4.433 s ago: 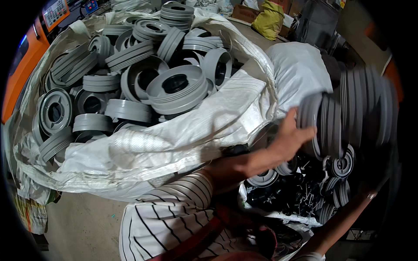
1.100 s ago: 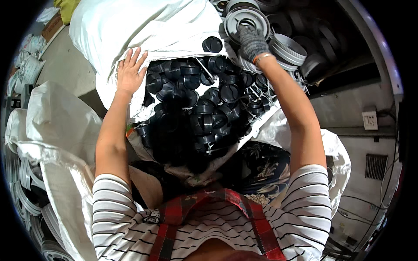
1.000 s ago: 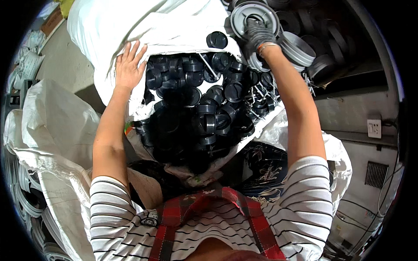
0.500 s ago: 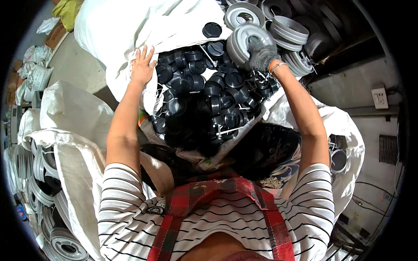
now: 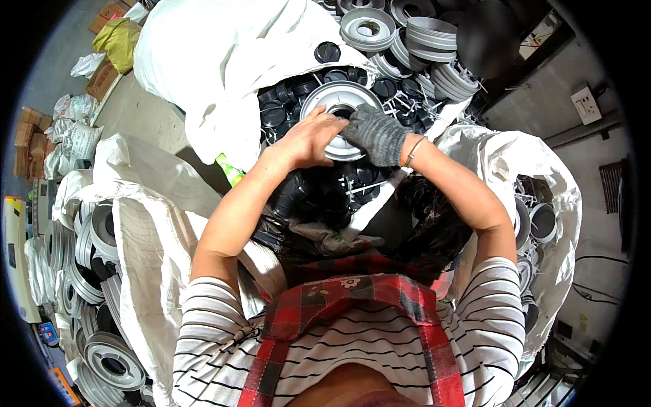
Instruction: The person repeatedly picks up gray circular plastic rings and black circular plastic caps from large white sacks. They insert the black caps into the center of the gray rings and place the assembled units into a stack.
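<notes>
A round grey plastic ring (image 5: 317, 99) with a hole in its middle is held in front of me. My left hand (image 5: 316, 140), bare, grips its left side with the fingers near the central hole. On the other side my right hand (image 5: 377, 136), in a dark grey knitted glove, closes round the ring's right edge. Underneath lies a heap of black threaded caps (image 5: 273, 114), with thin white plastic sprues (image 5: 358, 188) scattered among them. Part of the heap is hidden by the ring and my hands.
More grey rings (image 5: 432, 39) are piled beyond, at the far right. White woven sacks flank me: the left sack (image 5: 152, 237) and the right sack (image 5: 568, 197) both hold grey parts. A large white sack (image 5: 203, 54) lies at the back. A wall socket (image 5: 587, 104) is at right.
My right hand has brought the grey ring from the far-right pile back over the black caps. My left hand has left the white sack and taken hold of the ring.
</notes>
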`<state>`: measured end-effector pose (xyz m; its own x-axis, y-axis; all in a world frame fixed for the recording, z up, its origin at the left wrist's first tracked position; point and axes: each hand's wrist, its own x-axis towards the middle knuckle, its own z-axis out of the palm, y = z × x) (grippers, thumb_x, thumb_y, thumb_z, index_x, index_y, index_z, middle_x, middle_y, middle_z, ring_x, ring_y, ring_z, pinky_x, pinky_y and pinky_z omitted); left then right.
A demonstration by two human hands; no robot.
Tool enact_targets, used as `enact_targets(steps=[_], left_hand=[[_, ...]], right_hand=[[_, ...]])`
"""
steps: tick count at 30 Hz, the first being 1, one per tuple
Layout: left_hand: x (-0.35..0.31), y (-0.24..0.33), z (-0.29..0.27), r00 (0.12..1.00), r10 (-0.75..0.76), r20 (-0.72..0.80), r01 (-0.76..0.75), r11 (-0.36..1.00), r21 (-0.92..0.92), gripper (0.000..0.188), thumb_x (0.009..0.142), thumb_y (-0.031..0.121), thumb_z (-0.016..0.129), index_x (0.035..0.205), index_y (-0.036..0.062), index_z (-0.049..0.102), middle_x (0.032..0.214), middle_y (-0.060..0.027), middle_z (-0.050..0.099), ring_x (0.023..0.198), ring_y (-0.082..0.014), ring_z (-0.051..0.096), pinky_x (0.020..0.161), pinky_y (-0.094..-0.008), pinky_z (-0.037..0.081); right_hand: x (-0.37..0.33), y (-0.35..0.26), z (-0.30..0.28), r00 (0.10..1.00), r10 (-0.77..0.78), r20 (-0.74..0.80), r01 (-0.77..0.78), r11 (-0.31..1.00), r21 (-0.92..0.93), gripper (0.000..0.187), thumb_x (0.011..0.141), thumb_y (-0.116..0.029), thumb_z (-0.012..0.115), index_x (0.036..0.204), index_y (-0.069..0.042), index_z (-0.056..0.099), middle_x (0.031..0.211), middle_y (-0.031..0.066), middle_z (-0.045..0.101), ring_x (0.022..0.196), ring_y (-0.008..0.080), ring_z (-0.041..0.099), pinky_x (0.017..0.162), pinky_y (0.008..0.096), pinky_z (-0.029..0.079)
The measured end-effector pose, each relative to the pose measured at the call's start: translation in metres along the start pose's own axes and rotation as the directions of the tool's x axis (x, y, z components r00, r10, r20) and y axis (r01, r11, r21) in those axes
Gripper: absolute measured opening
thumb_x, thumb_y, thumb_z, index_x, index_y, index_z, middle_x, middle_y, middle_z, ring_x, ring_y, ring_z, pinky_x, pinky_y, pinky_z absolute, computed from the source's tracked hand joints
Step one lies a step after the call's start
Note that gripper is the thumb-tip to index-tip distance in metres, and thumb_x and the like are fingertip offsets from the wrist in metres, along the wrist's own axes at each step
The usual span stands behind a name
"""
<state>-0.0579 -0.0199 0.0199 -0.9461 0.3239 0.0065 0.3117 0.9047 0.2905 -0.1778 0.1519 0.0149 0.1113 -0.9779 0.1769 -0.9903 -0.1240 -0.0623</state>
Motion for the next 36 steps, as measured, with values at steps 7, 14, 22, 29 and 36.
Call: enact_targets(steps=[7,14,22,29,36], left_hand=[[-0.029,-0.009,-0.041,0.685,-0.697,-0.211,0.415,0.612,-0.673,0.075,0.065,0.032,0.078,0.119,-0.012,0.051,0.108,-0.0254,0.06,0.096,-0.0302,0.061,0.085,-0.0335,0.047],[-0.024,-0.016,-0.001,0.558,-0.726,-0.403,0.075,0.527,-0.846,0.068,0.078,0.038,0.07,0.119,-0.0109,0.05,0.108,-0.0216,0.06,0.099,-0.024,0.057,0.088,-0.0309,0.044],[-0.022,-0.012,0.001,0.524,-0.818,-0.238,-0.14,0.193,-0.971,0.048,0.092,0.038,0.052,0.11,-0.0061,0.055,0.102,-0.0122,0.06,0.09,-0.016,0.056,0.08,-0.0281,0.044],[-0.03,-0.004,-0.017,0.596,-0.802,-0.026,-0.162,-0.088,-0.983,0.057,0.093,0.038,0.049,0.123,-0.0103,0.044,0.117,-0.0192,0.054,0.104,-0.0249,0.055,0.091,-0.0366,0.043],[-0.029,0.006,-0.022,0.573,-0.817,-0.073,-0.091,0.025,-0.996,0.062,0.092,0.041,0.049,0.121,-0.0132,0.043,0.117,-0.0205,0.054,0.104,-0.0248,0.055,0.089,-0.0356,0.045]], right_hand=[[-0.003,0.03,-0.036,0.657,0.732,-0.178,-0.407,0.543,0.734,0.031,0.081,-0.031,0.066,0.092,-0.003,0.062,0.087,0.0111,0.065,0.078,0.0218,0.062,0.071,0.0316,0.05],[0.045,-0.006,-0.004,0.82,0.566,-0.086,-0.196,0.42,0.886,0.034,0.084,-0.032,0.063,0.088,0.002,0.063,0.067,0.0077,0.06,0.053,0.0088,0.054,0.05,0.0258,0.047],[0.069,-0.021,-0.011,0.76,0.645,-0.079,-0.18,0.325,0.928,0.04,0.083,-0.036,0.062,0.078,0.004,0.063,0.064,0.0125,0.061,0.05,0.0165,0.056,0.048,0.031,0.045],[0.071,-0.031,0.002,0.816,0.417,-0.4,-0.239,0.874,0.424,0.028,0.084,-0.035,0.057,0.083,-0.009,0.068,0.071,0.0145,0.061,0.064,0.0296,0.06,0.058,0.0399,0.047],[0.059,-0.034,-0.001,0.843,0.373,-0.388,-0.174,0.87,0.461,0.024,0.075,-0.028,0.062,0.095,-0.015,0.066,0.074,0.0122,0.058,0.068,0.0309,0.059,0.056,0.0432,0.045]])
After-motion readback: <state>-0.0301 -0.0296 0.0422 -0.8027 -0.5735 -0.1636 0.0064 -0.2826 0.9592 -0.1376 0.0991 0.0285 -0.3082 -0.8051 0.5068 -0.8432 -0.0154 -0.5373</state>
